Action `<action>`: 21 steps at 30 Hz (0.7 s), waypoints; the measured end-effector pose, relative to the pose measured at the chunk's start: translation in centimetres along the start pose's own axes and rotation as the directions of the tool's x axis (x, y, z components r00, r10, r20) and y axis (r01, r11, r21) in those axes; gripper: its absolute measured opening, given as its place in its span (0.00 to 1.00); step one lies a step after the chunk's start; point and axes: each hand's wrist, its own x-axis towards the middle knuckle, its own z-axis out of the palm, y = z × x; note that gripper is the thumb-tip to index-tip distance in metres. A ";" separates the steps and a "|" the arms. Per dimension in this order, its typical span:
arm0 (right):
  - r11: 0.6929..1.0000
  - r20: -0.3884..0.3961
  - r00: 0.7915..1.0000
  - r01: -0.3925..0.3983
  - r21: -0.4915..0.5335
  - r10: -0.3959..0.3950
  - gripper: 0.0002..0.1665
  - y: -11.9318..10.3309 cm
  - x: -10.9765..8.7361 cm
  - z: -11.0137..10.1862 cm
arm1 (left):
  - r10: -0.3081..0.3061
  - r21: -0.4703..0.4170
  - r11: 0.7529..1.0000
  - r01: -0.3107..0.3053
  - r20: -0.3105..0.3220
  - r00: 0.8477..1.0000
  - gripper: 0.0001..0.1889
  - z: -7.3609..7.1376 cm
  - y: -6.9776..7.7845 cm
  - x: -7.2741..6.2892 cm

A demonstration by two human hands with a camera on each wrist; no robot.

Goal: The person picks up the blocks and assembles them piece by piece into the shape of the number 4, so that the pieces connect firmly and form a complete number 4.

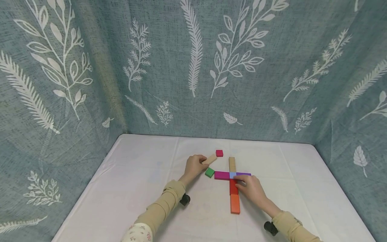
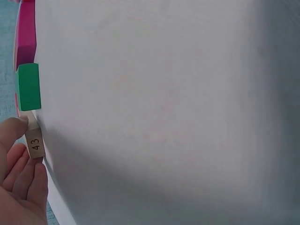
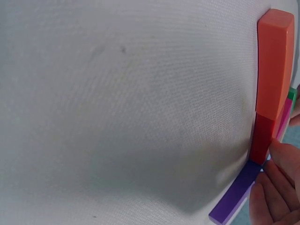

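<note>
My left hand (image 1: 195, 166) pinches a plain wooden block (image 1: 210, 159) between thumb and fingers; its end is marked 43 in the left wrist view. Just below that block lies a green block (image 1: 210, 172), and a small crimson block (image 1: 219, 153) lies by its far end. My right hand (image 1: 252, 190) touches the middle of a cross of blocks, fingertips over the light blue block (image 1: 232, 175) and thumb beside the red block (image 1: 233, 187). The cross also has a magenta block (image 1: 222, 175) at left, a purple block (image 3: 236, 192) at right and an orange block (image 1: 234, 204) nearest me.
Another plain wooden block (image 1: 231, 164) forms the far arm of the cross. All the blocks lie on a table with a white cloth (image 1: 145, 161). A blue-green curtain with white leaf prints (image 1: 169, 67) hangs behind and along both sides.
</note>
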 end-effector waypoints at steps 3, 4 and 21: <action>1.000 0.001 1.000 0.000 0.003 0.000 0.18 0.0 0.0 0.0 | -0.001 -0.003 1.000 0.001 -0.020 1.000 0.13 0.1 0.0 0.0; 1.000 0.001 1.000 -0.002 0.004 0.002 0.18 0.0 0.0 0.0 | -0.002 -0.006 1.000 0.001 -0.028 1.000 0.13 0.1 0.0 0.0; 1.000 0.005 1.000 -0.021 0.013 0.021 0.18 -0.2 -0.1 0.0 | -0.047 -0.052 0.998 0.042 -0.089 0.995 0.12 0.0 0.4 -0.5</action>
